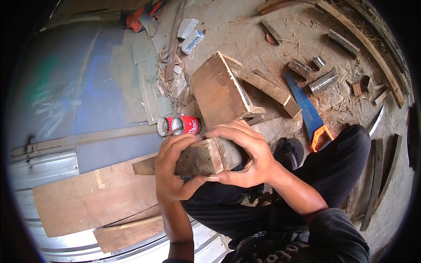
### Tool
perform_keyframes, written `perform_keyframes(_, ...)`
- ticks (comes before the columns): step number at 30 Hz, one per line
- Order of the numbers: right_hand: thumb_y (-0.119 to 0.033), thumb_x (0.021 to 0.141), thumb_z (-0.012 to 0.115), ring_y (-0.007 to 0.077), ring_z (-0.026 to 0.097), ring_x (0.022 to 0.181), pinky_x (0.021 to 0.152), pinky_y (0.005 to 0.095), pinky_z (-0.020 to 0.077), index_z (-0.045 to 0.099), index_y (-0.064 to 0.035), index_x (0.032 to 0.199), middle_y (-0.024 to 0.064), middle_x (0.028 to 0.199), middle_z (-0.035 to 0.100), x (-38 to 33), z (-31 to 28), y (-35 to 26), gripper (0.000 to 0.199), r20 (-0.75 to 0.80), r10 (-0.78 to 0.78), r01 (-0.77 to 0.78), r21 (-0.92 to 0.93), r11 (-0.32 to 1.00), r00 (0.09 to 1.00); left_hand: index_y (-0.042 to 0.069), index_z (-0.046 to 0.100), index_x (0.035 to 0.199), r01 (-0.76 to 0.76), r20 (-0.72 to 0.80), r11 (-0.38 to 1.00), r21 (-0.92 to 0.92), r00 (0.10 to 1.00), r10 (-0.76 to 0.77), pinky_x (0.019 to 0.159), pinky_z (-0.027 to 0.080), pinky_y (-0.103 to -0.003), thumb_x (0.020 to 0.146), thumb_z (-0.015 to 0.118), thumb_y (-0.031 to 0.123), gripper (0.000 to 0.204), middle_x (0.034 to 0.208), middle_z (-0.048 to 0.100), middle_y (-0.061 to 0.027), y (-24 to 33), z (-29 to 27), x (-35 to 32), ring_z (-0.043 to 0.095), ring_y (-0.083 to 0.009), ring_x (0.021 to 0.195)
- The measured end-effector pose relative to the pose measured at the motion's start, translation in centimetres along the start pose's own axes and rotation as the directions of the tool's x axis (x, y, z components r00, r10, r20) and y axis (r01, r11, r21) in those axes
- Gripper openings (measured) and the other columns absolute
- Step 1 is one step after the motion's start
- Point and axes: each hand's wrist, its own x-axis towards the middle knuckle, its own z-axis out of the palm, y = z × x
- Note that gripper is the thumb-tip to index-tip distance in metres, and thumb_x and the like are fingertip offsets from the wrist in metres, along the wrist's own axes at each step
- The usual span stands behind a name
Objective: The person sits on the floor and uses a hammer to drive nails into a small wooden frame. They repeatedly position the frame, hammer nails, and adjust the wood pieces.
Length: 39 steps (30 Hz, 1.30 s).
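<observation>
In front of my lap, my left hand (166, 168) is wrapped round a weathered wooden block (199, 158), whose narrow end sticks out to the left past my wrist. My right hand (252, 155) curls its fingers and thumb round a second, shorter wooden block (230, 152). The two blocks meet along a thin seam. Much of the right block is hidden by the fingers. Just beyond my hands stand a red tin can (190, 124) and a wooden box (215, 90) with rough edges.
A handsaw (304, 105) with a blue blade and orange handle lies right, near my knee. Wood offcuts (322, 82) are scattered around it. Flat wooden boards (87, 197) lie at left, below a large grey painted sheet (66, 87). Wood scraps (169, 74) are heaped beyond the can.
</observation>
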Motion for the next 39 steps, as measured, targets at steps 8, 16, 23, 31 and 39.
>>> perform_keyframes(8, -0.034, 0.069, 0.091, 0.0353, 0.067, 0.108, 0.097, 0.0432, 0.0454, 0.064, 0.0042, 0.126, 0.019, 0.119, 0.07, 0.2, -0.3, 0.3, 0.074, 0.003, -0.025, 0.025, -0.002, 1.0, 1.0, -0.001, 0.067, 0.12, 0.022, 0.026, 0.999, -0.049, 0.999, -0.021, 0.092, 0.051, -0.042, 0.066, 0.091, 0.038, 0.071, 0.115, 0.069, -0.0163, -0.2, -0.3, 0.2, 0.067, -0.0342, 0.104)
perform_keyframes(16, -0.033, 0.068, 0.092, 0.0356, 0.067, 0.111, 0.1, 0.0429, 0.0447, 0.064, 0.0033, 0.128, 0.0185, 0.12, 0.07, 0.1, -0.3, 0.0, 0.076, 0.013, -0.007, 0.006, 0.024, 1.0, 1.0, 0.0, 0.068, 0.121, 0.105, 0.043, 0.991, -0.084, 0.994, -0.101, 0.093, 0.051, -0.041, 0.061, 0.095, 0.04, 0.077, 0.113, 0.068, -0.0148, -0.2, -0.4, -0.3, 0.066, -0.032, 0.105)
perform_keyframes(23, -0.076, 0.086, 0.052, 0.0307, 0.061, 0.124, 0.109, 0.0417, 0.0433, 0.059, 0.0082, 0.136, 0.0215, 0.131, 0.063, 1.5, -0.9, -1.0, 0.098, 0.061, 0.18, -0.189, 0.187, 0.964, 0.982, 0.001, 0.068, 0.122, 0.062, 0.007, 0.997, -0.043, 0.998, -0.062, 0.092, 0.051, -0.041, 0.061, 0.095, 0.04, 0.077, 0.111, 0.068, -0.0123, -0.1, -0.1, 0.4, 0.066, -0.0312, 0.105)
perform_keyframes(31, -0.019, 0.106, 0.059, 0.0152, 0.06, 0.119, 0.103, 0.03, 0.0475, 0.058, 0.0044, 0.138, 0.0121, 0.126, 0.066, 3.4, 1.8, -5.1, 0.039, 0.015, 0.457, -0.454, -0.092, 0.886, 0.889, 0.006, 0.069, 0.12, -0.02, -0.057, 0.988, -0.155, 0.998, 0.011, 0.091, 0.053, -0.041, 0.065, 0.096, 0.034, 0.067, 0.111, 0.07, -0.0117, -0.9, 0.4, 0.9, 0.068, -0.0342, 0.105)
perform_keyframes(39, -0.031, 0.102, 0.067, 0.0114, 0.062, 0.1, 0.09, 0.0281, 0.0493, 0.07, 0.004, 0.119, 0.0053, 0.105, 0.072, 3.1, 2.5, -4.4, 0.038, -0.132, 0.429, -0.443, -0.109, 0.89, 0.894, 0.002, 0.065, 0.129, -0.167, -0.296, 0.818, -0.551, 0.955, -0.005, 0.103, 0.045, -0.035, 0.093, 0.073, 0.039, 0.052, 0.125, 0.069, -0.0087, -2.8, 0.4, 0.3, 0.063, -0.0198, 0.115)
